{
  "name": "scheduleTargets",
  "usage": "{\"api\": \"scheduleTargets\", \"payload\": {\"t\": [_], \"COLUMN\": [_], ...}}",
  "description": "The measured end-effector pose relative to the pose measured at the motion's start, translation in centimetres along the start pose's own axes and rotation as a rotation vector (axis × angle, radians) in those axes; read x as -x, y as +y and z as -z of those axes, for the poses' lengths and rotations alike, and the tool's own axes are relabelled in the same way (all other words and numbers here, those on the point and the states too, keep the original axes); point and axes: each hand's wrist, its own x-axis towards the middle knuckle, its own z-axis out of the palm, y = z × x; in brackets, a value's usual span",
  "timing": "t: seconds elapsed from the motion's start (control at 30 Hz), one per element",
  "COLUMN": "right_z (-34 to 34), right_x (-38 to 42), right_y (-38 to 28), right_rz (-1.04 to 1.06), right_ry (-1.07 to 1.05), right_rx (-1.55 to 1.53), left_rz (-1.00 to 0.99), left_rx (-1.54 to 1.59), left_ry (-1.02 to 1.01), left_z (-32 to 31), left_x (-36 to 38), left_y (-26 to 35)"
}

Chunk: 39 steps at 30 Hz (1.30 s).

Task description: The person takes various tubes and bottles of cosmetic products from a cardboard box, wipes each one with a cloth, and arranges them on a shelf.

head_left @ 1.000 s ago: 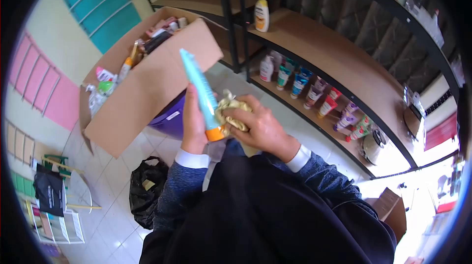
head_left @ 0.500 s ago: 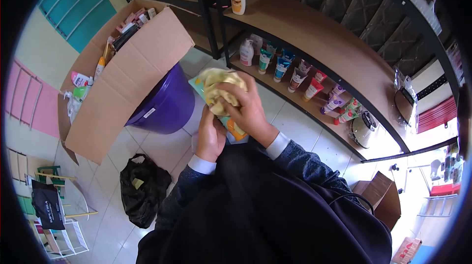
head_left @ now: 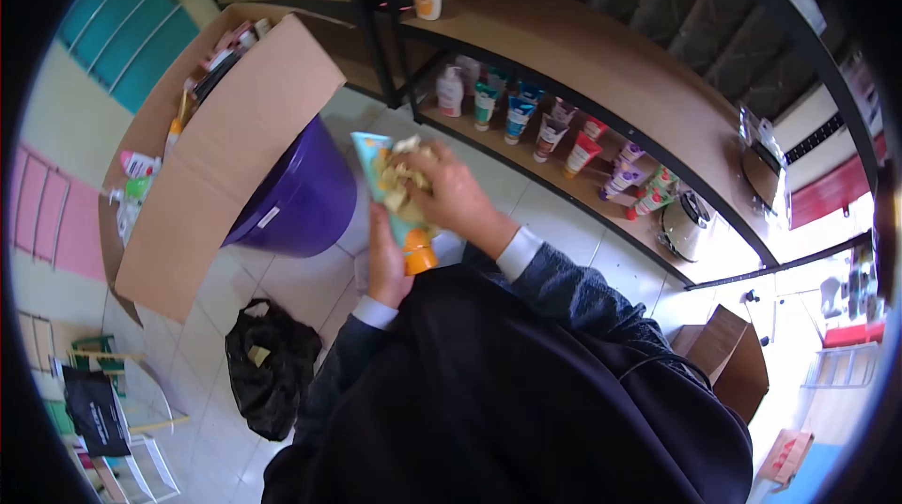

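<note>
Tube (head_left: 383, 180), teal with an orange cap, stays gripped upright in the left hand (head_left: 385, 260) while the right hand (head_left: 451, 199), clutching a yellow cloth (head_left: 406, 180), now rubs lower along it, so wiping continues.

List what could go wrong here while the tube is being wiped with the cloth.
1. The left hand grips the tube only near its orange cap, so a firm rub from the right hand with the cloth might twist it loose; it would likely drop onto the tiled floor.
2. Rubbing near the cap could loosen it, and the contents might leak.
3. The black bag lies on the floor by the person's side, a possible trip hazard.
</note>
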Motion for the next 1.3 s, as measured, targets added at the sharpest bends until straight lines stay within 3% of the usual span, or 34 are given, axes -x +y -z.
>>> {"api": "scheduleTargets", "payload": {"t": [0.03, 0.1, 0.13, 0.2, 0.23, 0.3, 0.33, 0.4, 0.43, 0.47, 0.5, 0.57, 0.6, 0.67, 0.7, 0.77, 0.8, 0.83, 0.9, 0.93, 1.07, 1.13, 1.17, 1.23, 1.3], "right_z": [0.0, 0.1, 0.9, 3.1, 3.9, 4.1, 4.2, 3.4, 2.9, 2.0, 0.7, 3.5, 4.4, 6.2, 7.3, 9.3, 6.6, 7.1, 8.4, 8.6, 10.4, 12.7, 14.4, 17.2, 20.0], "right_x": [0.9, 2.8, 3.3, 4.2, 4.9, 5.7, 6.1, 7.2, 7.8, 8.4, 9.4, 10.1, 10.6, 11.4, 11.7, 12.0, 13.6, 13.8, 14.7, 15.1, 17.5, 19.1, 20.1, 23.1, 26.2], "right_y": [0.1, 0.9, 1.3, 2.3, 3.1, 5.3, 6.5, 7.4, 7.4, 7.5, 7.8, 5.6, 6.0, 7.1, 7.5, 8.3, 10.7, 10.0, 8.4, 8.0, 9.2, 10.1, 11.3, 14.7, 19.1], "right_rz": [-0.006, 0.054, 0.027, -0.206, -0.249, -0.590, -0.584, -0.547, -0.505, -0.437, -0.307, -0.394, -0.394, -0.387, -0.390, -0.640, -0.565, -0.565, -0.789, -0.896, -0.889, -0.900, -0.969, -0.942, -0.915], "right_ry": [0.018, -0.169, -0.147, -0.338, -0.291, 0.110, 0.240, 0.262, 0.256, 0.171, 0.088, -0.133, -0.125, 0.085, 0.087, -0.175, 0.054, 0.062, 0.194, 0.273, 0.367, 0.501, 0.481, 0.625, 0.804], "right_rx": [0.007, -0.126, -0.103, -0.364, -0.331, -0.791, -0.611, -0.492, -0.383, -0.649, -0.486, 0.198, 0.193, 0.377, 0.368, -0.462, -0.724, -0.723, -0.706, -0.747, -0.649, -0.742, -0.721, -0.712, -0.476], "left_rz": [-0.104, -0.130, -0.123, 0.009, 0.039, 0.032, 0.093, 0.206, 0.263, 0.285, 0.355, 0.413, 0.413, 0.466, 0.469, 0.262, 0.241, 0.219, -0.329, -0.344, -0.411, -0.325, -0.324, -0.186, 0.019], "left_rx": [-0.025, -0.049, -0.124, -0.100, -0.087, -0.225, -0.083, 0.078, 0.101, 0.063, 0.086, -0.015, -0.023, -0.445, -0.453, -0.918, -0.938, -0.959, -1.595, -1.586, -1.629, -1.448, -1.451, -1.276, -1.168], "left_ry": [0.023, 0.113, 0.072, -0.060, -0.161, -0.149, -0.125, -0.172, -0.249, -0.270, -0.284, -0.270, -0.273, -0.444, -0.440, -0.582, -0.592, -0.601, -0.851, -0.852, -1.005, -0.710, -0.725, -0.524, -0.413], "left_z": [0.6, 1.4, 1.8, 0.7, 0.3, 1.0, -1.0, -2.1, -1.8, -1.9, -2.3, -1.7, -1.5, -0.9, -1.1, -1.8, -2.1, -3.4, -6.4, -6.5, -8.8, -7.6, -7.0, -5.3, -2.8], "left_x": [-0.6, -1.4, -1.5, -1.1, -1.1, -2.0, -1.3, -0.6, -0.5, -0.6, -0.3, -0.6, -1.0, -1.8, -1.8, -1.9, -2.1, -2.0, -1.1, -1.2, -1.2, -1.7, -2.2, -3.9, -5.6], "left_y": [0.5, 1.3, 1.7, 2.8, 3.2, 2.6, 2.0, 0.3, -1.0, -2.3, -3.4, -4.7, -4.7, -4.5, -5.0, -6.7, -7.4, -7.7, -8.2, -9.2, -10.8, -11.9, -12.2, -12.2, -13.0]}}
